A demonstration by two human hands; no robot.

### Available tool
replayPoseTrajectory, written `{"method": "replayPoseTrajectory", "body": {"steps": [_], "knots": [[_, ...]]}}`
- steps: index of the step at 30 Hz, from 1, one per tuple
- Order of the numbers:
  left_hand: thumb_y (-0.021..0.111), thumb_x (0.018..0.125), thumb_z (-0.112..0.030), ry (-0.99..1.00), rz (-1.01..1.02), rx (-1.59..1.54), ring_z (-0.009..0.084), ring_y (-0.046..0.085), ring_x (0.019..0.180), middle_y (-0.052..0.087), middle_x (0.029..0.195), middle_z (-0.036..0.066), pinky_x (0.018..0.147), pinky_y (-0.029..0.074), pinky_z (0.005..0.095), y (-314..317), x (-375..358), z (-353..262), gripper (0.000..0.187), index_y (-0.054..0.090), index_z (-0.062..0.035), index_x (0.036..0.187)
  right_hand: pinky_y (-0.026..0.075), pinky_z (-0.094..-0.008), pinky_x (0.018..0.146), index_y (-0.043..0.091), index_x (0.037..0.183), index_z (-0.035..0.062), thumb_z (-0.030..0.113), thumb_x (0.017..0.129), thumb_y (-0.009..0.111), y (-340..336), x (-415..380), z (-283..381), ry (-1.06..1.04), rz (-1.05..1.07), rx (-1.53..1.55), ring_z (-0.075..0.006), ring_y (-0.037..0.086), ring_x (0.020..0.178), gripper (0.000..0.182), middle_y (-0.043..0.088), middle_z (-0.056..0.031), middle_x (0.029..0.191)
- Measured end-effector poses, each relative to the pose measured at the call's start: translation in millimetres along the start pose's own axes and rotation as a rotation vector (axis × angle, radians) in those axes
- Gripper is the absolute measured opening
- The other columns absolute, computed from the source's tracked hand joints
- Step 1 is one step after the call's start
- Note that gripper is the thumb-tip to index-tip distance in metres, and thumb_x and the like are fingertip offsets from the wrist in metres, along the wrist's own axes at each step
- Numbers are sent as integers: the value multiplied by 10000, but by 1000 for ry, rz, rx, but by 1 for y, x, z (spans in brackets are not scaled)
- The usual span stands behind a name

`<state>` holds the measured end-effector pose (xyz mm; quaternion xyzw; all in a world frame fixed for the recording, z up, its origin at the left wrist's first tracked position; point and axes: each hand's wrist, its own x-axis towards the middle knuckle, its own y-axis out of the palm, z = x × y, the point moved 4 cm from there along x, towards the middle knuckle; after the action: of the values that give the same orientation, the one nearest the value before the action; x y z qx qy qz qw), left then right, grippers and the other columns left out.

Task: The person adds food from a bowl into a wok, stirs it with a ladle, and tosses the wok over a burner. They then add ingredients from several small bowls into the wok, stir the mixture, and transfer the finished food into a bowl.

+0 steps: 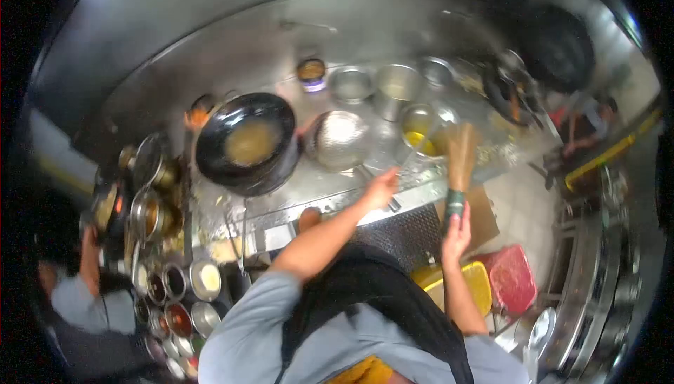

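My left hand (382, 189) is closed around the end of a thin metal ladle handle (415, 154), which slants up over a pot of yellow oil (414, 138); the ladle's bowl is blurred. In my right hand (456, 235) is a bamboo wok brush (461, 156), its dark green wrapped grip in my fingers and its bristles pointing away from me, just right of the oil pot. Left of my left hand lies a shiny hammered metal wok (340, 140), its handle running under that hand. Further left, a black wok (246, 144) with brownish liquid sits on the range.
Metal pots (397, 83) and a jar (311, 75) line the back. Seasoning bowls (206, 281) stand at lower left, near a co-worker's arm (90, 261). On the floor at right are a yellow bin (479, 287) and a red bin (511, 279). Another person (590, 123) is far right.
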<state>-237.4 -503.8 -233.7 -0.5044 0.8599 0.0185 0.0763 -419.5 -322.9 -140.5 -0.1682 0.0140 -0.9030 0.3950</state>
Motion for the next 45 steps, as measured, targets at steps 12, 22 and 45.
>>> {"method": "replayPoseTrajectory", "body": {"steps": [12, 22, 45], "knots": [[789, 774, -310, 244, -262, 250, 289, 415, 1338, 447, 1423, 222, 1089, 339, 399, -51, -130, -101, 953, 234, -41, 1502, 334, -458, 1072, 415, 1363, -70, 31, 810, 655, 137, -66, 76, -546, 462, -223, -409, 444, 1261, 611, 457, -280, 1349], [770, 696, -153, -251, -470, 1215, 394, 622, 998, 609, 1139, 210, 877, 517, 446, -392, -231, -161, 598, 578, -144, 1262, 443, -443, 952, 493, 1328, -13, 110, 793, 682, 407, -153, 125, -663, 956, -82, -384, 548, 1088, 580, 580, -217, 1180], [673, 738, -309, -282, -511, 1086, 340, 664, 980, 686, 1057, 184, 876, 523, 420, -494, -54, -26, 507, 644, -78, 1187, 511, -412, 789, 661, 858, 81, 135, 792, 537, 517, -180, 88, -694, 1158, -592, -278, 680, 843, 151, 695, -134, 888]]}}
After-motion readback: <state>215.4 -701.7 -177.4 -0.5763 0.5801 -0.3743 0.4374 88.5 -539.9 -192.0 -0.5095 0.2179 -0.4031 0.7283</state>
